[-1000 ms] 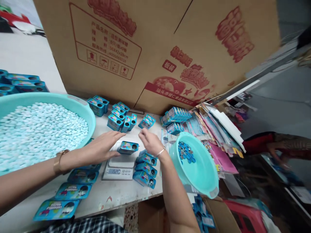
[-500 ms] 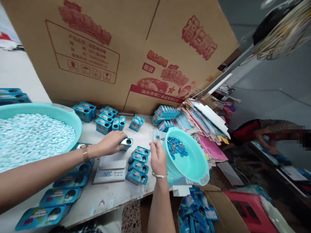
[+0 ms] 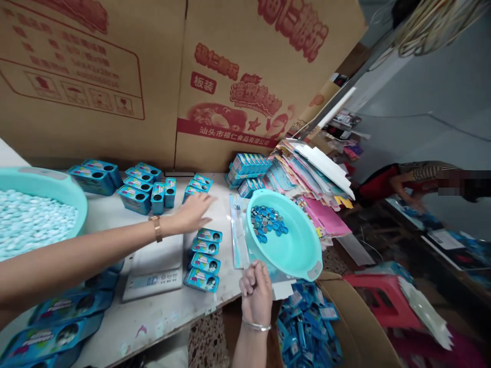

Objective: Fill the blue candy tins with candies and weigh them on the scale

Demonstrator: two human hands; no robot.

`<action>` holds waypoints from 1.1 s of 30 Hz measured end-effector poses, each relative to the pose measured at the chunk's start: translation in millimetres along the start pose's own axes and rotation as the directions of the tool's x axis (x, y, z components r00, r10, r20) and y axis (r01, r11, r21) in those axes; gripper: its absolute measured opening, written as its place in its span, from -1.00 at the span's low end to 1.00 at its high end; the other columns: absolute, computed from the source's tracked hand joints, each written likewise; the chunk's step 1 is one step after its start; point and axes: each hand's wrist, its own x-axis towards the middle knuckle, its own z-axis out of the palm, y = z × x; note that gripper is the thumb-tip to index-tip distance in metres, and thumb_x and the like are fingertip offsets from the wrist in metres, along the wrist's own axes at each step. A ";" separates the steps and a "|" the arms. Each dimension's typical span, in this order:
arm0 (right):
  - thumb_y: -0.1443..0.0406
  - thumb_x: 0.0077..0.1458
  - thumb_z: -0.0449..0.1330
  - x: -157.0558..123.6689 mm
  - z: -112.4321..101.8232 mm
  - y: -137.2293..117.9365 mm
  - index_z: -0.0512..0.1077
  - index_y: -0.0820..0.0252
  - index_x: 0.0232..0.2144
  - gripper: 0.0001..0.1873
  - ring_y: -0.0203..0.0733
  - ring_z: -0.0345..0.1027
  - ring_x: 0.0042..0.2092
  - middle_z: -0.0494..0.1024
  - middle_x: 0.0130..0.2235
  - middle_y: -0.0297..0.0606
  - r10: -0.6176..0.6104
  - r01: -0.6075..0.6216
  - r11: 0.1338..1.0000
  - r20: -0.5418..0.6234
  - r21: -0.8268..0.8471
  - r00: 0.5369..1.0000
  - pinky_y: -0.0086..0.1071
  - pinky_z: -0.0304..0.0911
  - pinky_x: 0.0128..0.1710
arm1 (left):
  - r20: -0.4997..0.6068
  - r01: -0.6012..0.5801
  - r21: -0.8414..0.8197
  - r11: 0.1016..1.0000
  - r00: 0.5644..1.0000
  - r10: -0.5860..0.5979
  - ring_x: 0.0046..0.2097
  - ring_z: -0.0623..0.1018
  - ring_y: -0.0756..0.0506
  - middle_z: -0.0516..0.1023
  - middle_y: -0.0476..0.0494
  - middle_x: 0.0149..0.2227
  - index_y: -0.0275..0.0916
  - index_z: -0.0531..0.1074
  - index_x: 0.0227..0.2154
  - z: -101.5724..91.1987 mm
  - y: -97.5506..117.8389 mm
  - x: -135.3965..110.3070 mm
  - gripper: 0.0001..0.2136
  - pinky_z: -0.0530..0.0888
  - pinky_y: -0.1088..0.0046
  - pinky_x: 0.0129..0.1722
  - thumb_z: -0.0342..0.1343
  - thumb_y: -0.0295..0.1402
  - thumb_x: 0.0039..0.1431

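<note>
My left hand (image 3: 194,212) is stretched out over the table with its fingers apart, and no thing shows in it. Just beyond it stand small blue containers (image 3: 203,180), partly hidden by the hand. Below its fingertips runs a row of several blue containers with round openings (image 3: 205,263). A white digital scale (image 3: 153,291) lies under my left forearm. My right hand (image 3: 256,291) is held up with its fingers curled closed, beside the near rim of a turquoise basin (image 3: 299,260). What the curled fingers hold, if anything, is hidden. Small round blue caps (image 3: 268,222) lie in that basin.
A turquoise basin of pale blue tablets (image 3: 79,199) stands at left. More blue containers (image 3: 134,197) sit before a large cardboard box (image 3: 153,51). Stacked papers (image 3: 318,168) are at right. An open carton (image 3: 345,317) holds blue packs. Another person (image 3: 418,179) works at far right.
My left hand has left the scale, and the container it held no longer shows in it. My right hand has drawn back toward me, still closed. The view has turned right.
</note>
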 end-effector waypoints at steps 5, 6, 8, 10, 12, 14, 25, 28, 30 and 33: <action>0.06 0.12 0.23 2.3 14.1 -1.7 0.30 0.14 -0.36 -0.70 -0.50 -0.18 -0.64 0.06 -0.59 -0.59 0.020 -0.019 1.000 0.088 -0.014 0.996 -0.60 -0.14 -0.68 | 0.283 -0.109 -0.117 0.987 0.949 0.139 0.18 0.35 -0.29 0.37 -0.29 0.20 -0.10 0.20 0.25 25.5 28.3 -18.6 -0.35 0.26 0.18 0.10 -0.14 0.15 0.21; 0.06 0.12 0.24 0.8 16.2 -2.1 0.30 0.14 -0.36 -0.70 -0.50 -0.18 -0.63 0.05 -0.59 -0.59 0.017 -0.016 1.000 0.093 -0.013 0.996 -0.60 -0.13 -0.68 | 0.303 -0.091 -0.118 0.989 0.945 0.123 0.24 0.28 -0.34 0.30 -0.34 0.25 -0.13 0.17 0.27 28.7 28.3 -18.0 -0.31 0.21 0.09 0.14 -0.17 0.18 0.21; 0.07 0.11 0.24 -4.0 18.0 -3.3 0.31 0.14 -0.36 -0.71 -0.50 -0.17 -0.63 0.05 -0.59 -0.58 0.010 -0.010 1.000 0.090 -0.006 0.996 -0.61 -0.11 -0.68 | 0.318 -0.047 -0.112 0.993 0.945 0.081 0.30 0.16 -0.43 0.17 -0.44 0.32 -0.19 0.11 0.30 32.1 24.2 -13.4 -0.25 0.14 -0.05 0.17 -0.21 0.21 0.20; 0.09 0.10 0.26 -9.7 16.7 -4.5 0.33 0.15 -0.36 -0.72 -0.50 -0.16 -0.63 0.07 -0.59 -0.58 0.010 -0.010 1.000 0.082 0.000 0.997 -0.62 -0.10 -0.68 | 0.316 -0.012 -0.108 0.994 0.948 0.046 0.29 0.18 -0.45 0.20 -0.49 0.29 -0.25 0.09 0.31 32.4 18.5 -7.1 -0.25 0.15 -0.07 0.15 -0.18 0.17 0.21; 0.11 0.08 0.28 -14.7 13.2 -5.0 0.34 0.16 -0.36 -0.72 -0.51 -0.14 -0.64 0.09 -0.59 -0.58 0.011 -0.012 1.000 0.079 0.001 0.997 -0.62 -0.08 -0.69 | 0.305 0.016 -0.105 0.994 0.952 0.017 0.19 0.34 -0.41 0.34 -0.49 0.20 -0.29 0.14 0.27 30.2 13.7 -2.7 -0.32 0.26 0.04 0.10 -0.06 0.05 0.21; 0.12 0.07 0.29 -17.2 8.6 -4.8 0.35 0.15 -0.36 -0.73 -0.52 -0.14 -0.65 0.11 -0.60 -0.58 0.010 -0.010 1.000 0.086 -0.002 0.996 -0.63 -0.06 -0.70 | 0.281 0.038 -0.109 0.993 0.960 -0.006 0.06 0.47 -0.32 0.46 -0.43 0.08 -0.30 0.25 0.18 23.7 10.3 -3.1 -0.45 0.35 0.20 -0.01 0.04 -0.12 0.19; 0.13 0.12 0.25 -24.0 50.5 -0.3 0.32 0.13 -0.36 -0.76 -0.51 -0.16 -0.65 0.05 -0.59 -0.59 -0.005 0.001 1.000 0.196 0.018 0.981 -0.64 -0.11 -0.71 | 0.052 0.010 -0.031 0.999 0.999 -0.008 -0.01 0.49 -0.26 0.49 -0.24 -0.04 -0.17 0.31 0.05 -56.2 -14.0 -111.8 -0.67 0.41 0.24 -0.05 0.02 -0.31 0.22; 0.11 0.14 0.22 -29.2 88.1 1.3 0.30 0.13 -0.38 -0.75 -0.50 -0.15 -0.64 0.05 -0.58 -0.58 0.046 -0.055 0.998 0.300 0.022 0.953 -0.62 -0.09 -0.68 | 0.065 0.021 0.001 1.000 0.998 -0.021 0.00 0.49 -0.26 0.49 -0.31 -0.04 -0.26 0.31 0.05 -39.0 -16.2 -133.1 -0.64 0.43 0.23 -0.03 0.04 -0.42 0.17; 0.09 0.12 0.23 -30.1 118.9 1.8 0.28 0.13 -0.39 -0.72 -0.50 -0.17 -0.64 0.05 -0.59 -0.59 0.073 -0.096 0.994 0.358 0.046 0.931 -0.62 -0.12 -0.68 | 0.033 0.029 -0.005 1.000 0.999 -0.029 0.13 0.41 -0.30 0.40 -0.40 0.10 -0.33 0.18 0.17 -34.2 -17.1 -144.4 -0.47 0.39 0.20 0.07 0.10 -0.43 0.13; 0.09 0.09 0.25 -31.6 181.6 14.9 0.28 0.13 -0.40 -0.71 -0.49 -0.21 -0.64 0.05 -0.60 -0.62 0.082 -0.107 0.994 0.466 0.027 0.881 -0.63 -0.17 -0.68 | -0.157 0.052 -0.040 0.998 0.986 -0.058 0.31 0.18 -0.34 0.13 -0.47 0.30 -0.37 -0.06 0.30 -52.1 -17.6 -179.3 -0.23 0.23 0.12 0.25 0.18 -0.26 0.12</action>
